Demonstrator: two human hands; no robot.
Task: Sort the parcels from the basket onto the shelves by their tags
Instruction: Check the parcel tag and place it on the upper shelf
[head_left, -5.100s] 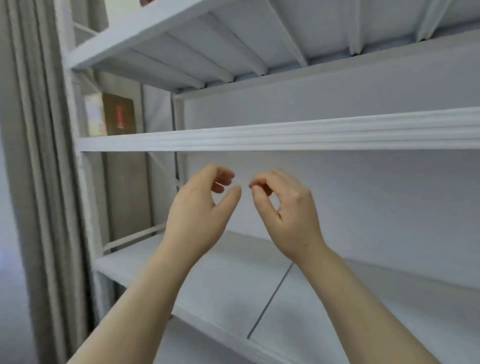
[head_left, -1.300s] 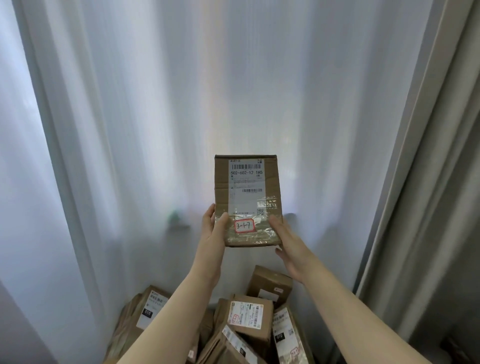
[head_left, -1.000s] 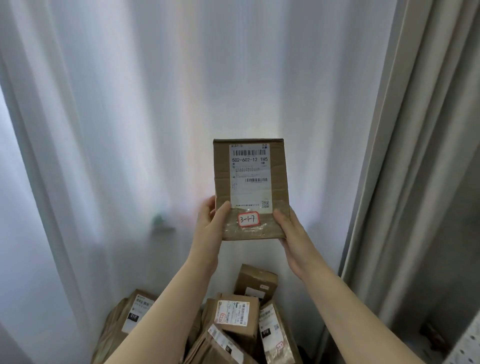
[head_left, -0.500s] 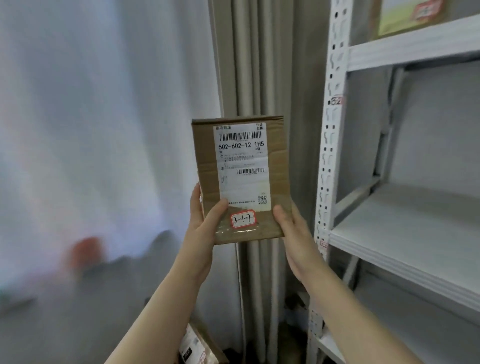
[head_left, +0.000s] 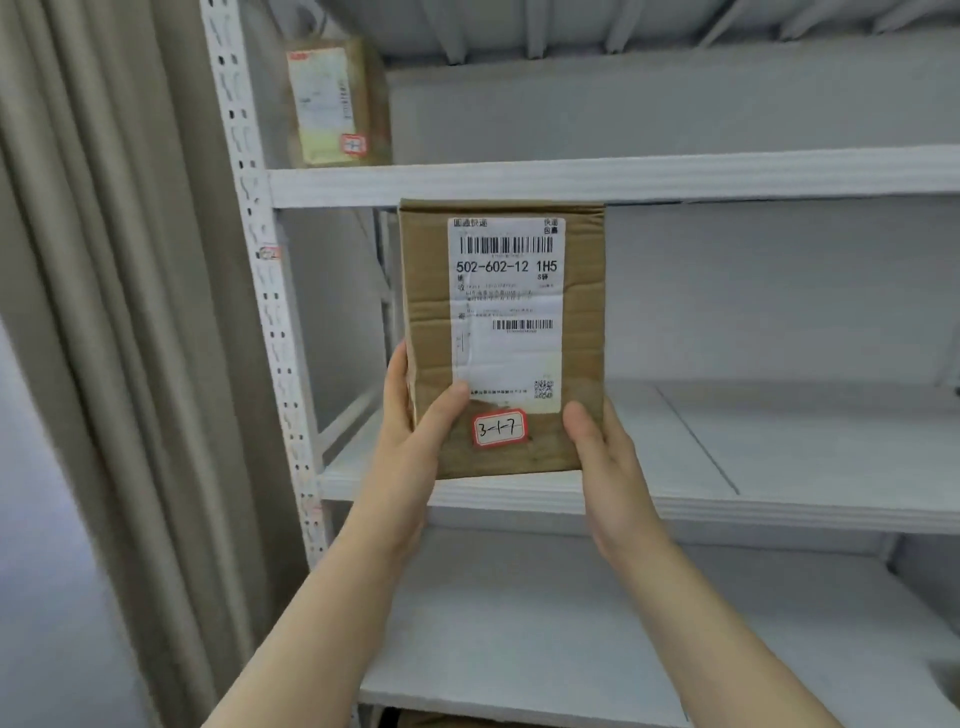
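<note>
I hold a brown cardboard parcel (head_left: 582, 312) upright in front of the white shelf unit. It carries a white shipping label and a red-bordered tag (head_left: 500, 428) reading 3-1-7. My left hand (head_left: 415, 441) grips its lower left edge, thumb on the front. My right hand (head_left: 602, 457) grips the lower right corner, thumb on the front too. The parcel hangs in the air in front of the middle shelf (head_left: 779, 457). The basket is out of view.
Another labelled parcel (head_left: 332, 104) stands at the left end of the upper shelf (head_left: 675, 176). A perforated white upright (head_left: 260, 260) frames the unit's left side. A beige curtain (head_left: 104, 312) hangs left of it. A lower shelf board (head_left: 519, 623) lies beneath my forearms.
I have turned right from the curtain and parcel pile to face the shelves. The parcel stays in both hands and now sits in front of the middle shelf.
</note>
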